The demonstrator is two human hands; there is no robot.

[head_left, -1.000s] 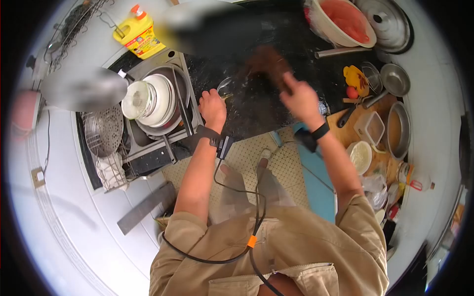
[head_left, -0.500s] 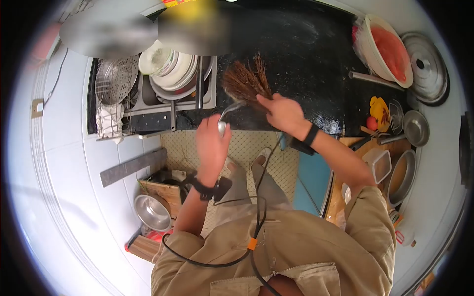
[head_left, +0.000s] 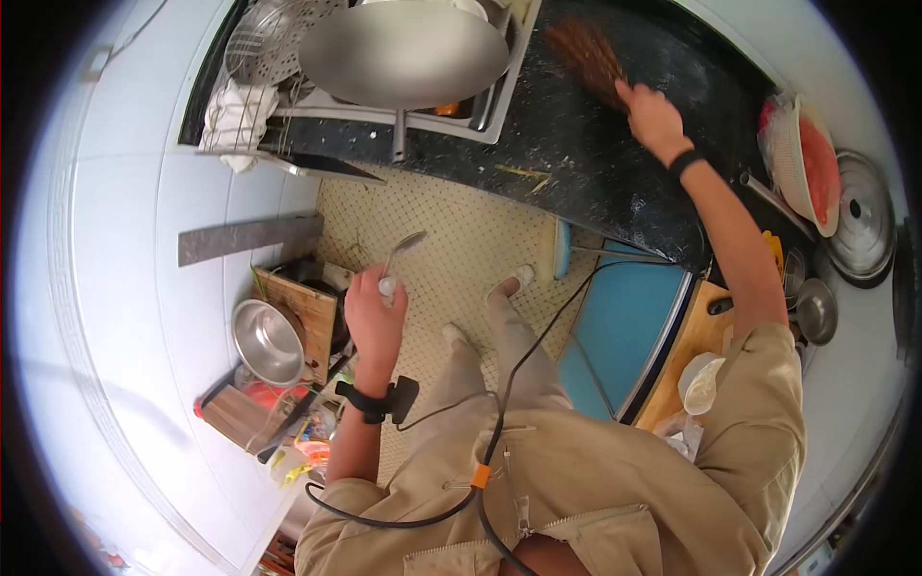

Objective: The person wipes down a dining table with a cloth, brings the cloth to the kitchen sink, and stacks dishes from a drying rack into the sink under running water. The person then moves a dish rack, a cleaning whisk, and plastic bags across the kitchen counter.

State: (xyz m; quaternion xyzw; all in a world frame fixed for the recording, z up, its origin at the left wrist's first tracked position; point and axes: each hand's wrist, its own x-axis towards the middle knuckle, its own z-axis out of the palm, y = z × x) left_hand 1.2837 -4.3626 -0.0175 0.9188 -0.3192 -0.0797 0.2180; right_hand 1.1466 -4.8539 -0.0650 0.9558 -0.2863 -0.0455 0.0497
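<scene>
In my right hand (head_left: 657, 123) is a short brown bristle hand brush (head_left: 584, 60), gripped at its narrow end. Its bristles fan out over the black countertop (head_left: 615, 187), pointing toward the back. My left hand (head_left: 373, 315) is closed around a metal spoon (head_left: 407, 244), held in the air over the tiled floor. A round white piece shows between the thumb and fingers; whether it belongs to the spoon's handle I cannot tell. Green and yellow scraps (head_left: 526, 175) lie near the counter's front edge.
A wok (head_left: 403, 58) covers much of the sink (head_left: 517, 86), its handle pointing toward me. At the right stand a basin (head_left: 816, 163), a metal lid (head_left: 858, 206) and a small pan (head_left: 816, 312). Below left are a steel bowl (head_left: 269, 341) and wooden board (head_left: 305, 312).
My right hand has carried the brush back and right across the counter. My left hand has drawn down and left, away from the brush, with the spoon. The view has shifted.
</scene>
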